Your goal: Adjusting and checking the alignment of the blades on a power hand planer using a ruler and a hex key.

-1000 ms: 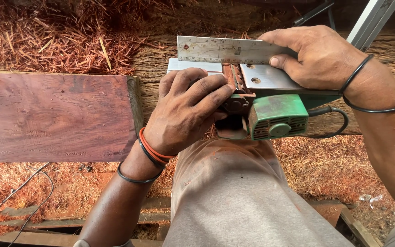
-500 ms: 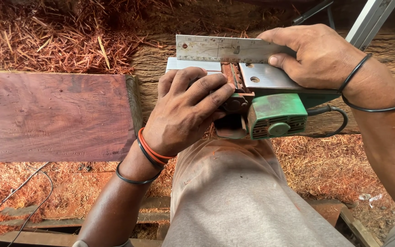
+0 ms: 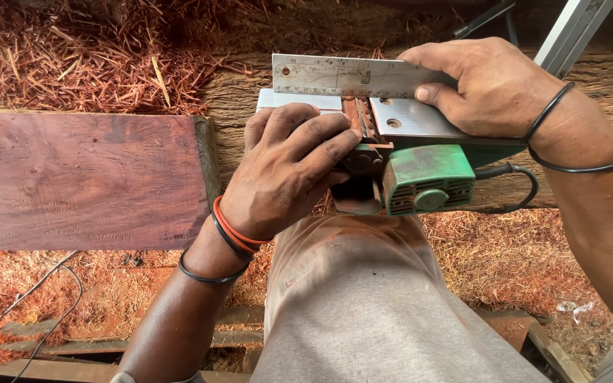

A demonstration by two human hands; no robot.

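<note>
A green electric planer point(image 3: 431, 174) lies upside down on my knee, its shiny metal sole facing up. My left hand point(image 3: 285, 167) rests on the planer's front end, fingers curled over the sole beside the cutter slot. My right hand point(image 3: 487, 85) presses a steel ruler point(image 3: 342, 74) on edge across the sole, thumb against the ruler's face. Both wrists wear thin bands.
A reddish-brown wooden plank point(image 3: 83, 177) lies to the left. Red wood shavings point(image 3: 72, 50) cover the ground and the rough timber behind. My grey trouser leg point(image 3: 363, 305) fills the lower middle. A black power cord point(image 3: 516, 191) loops from the planer. A metal bar point(image 3: 569, 32) leans at upper right.
</note>
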